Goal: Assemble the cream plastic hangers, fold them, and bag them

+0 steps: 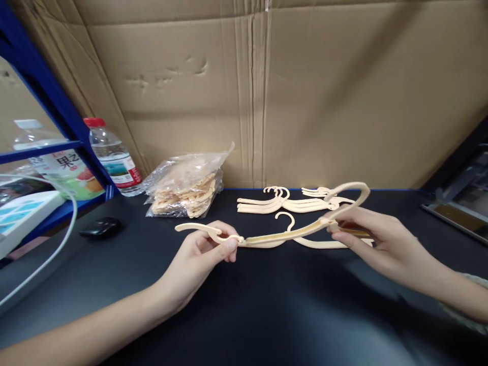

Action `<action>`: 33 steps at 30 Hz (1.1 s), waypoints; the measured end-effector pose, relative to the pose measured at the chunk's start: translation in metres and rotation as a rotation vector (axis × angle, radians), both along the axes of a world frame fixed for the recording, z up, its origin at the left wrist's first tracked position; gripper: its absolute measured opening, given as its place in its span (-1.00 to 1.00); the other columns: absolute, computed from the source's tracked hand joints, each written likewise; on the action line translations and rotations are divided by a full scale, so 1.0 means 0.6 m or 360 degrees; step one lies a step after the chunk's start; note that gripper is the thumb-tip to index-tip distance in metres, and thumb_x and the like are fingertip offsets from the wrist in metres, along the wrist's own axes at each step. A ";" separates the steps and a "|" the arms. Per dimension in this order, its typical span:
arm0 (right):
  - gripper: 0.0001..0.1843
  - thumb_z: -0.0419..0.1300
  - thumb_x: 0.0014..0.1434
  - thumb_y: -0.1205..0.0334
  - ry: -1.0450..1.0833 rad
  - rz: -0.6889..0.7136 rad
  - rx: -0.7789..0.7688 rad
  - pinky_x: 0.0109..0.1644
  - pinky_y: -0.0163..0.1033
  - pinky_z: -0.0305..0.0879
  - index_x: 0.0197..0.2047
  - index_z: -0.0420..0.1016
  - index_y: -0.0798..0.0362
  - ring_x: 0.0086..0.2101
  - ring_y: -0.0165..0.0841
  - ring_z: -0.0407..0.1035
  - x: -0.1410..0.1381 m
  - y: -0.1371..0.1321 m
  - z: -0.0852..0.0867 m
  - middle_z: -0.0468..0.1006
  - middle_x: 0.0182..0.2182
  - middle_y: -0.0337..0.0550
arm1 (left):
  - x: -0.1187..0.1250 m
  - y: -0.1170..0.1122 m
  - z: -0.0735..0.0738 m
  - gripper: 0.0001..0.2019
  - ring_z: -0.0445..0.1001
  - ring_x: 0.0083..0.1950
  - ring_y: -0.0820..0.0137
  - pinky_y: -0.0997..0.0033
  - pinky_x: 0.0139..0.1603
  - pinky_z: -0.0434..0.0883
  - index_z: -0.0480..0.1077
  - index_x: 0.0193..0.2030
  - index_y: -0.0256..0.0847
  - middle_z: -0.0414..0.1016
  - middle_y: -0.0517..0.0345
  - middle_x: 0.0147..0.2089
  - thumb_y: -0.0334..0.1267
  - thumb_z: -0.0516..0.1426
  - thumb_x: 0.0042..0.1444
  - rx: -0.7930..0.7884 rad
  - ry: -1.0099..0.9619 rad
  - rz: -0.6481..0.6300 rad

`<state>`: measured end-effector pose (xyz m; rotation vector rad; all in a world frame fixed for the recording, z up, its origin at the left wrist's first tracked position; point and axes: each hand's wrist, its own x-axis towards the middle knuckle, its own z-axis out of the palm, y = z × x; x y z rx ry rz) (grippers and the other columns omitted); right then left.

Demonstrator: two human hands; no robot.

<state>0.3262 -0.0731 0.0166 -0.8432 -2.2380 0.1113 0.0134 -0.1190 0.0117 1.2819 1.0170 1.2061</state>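
One hanger (285, 237): left hand (208, 245) pinched one end, right hand (377, 245) pinched near hook (364, 191); hanger stack (283, 203) lay beyond it. Uneven twisting could have snapped it.

My right hand (389, 246) shadows the desk (236, 315), which glares softly. A dim band crosses the cardboard (328, 127); edges look stretched.

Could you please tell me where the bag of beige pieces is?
In the head view, the bag lies left of centre toward the back of the table, in front of the cardboard, just right of the red-capped bottle.
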 end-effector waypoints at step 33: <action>-0.57 0.13 0.18 0.51 0.0063 0.0321 0.0125 -0.02 -0.22 0.48 0.04 0.40 -0.12 -0.13 -0.26 0.50 -0.024 -0.039 -0.004 0.60 -0.17 -0.18 | 0.005 -0.011 -0.011 -0.75 0.37 -0.45 0.51 0.50 -0.36 0.26 0.40 -0.41 -0.30 0.44 0.20 -0.45 -0.22 0.36 0.01 -0.0244 -0.0362 -0.0413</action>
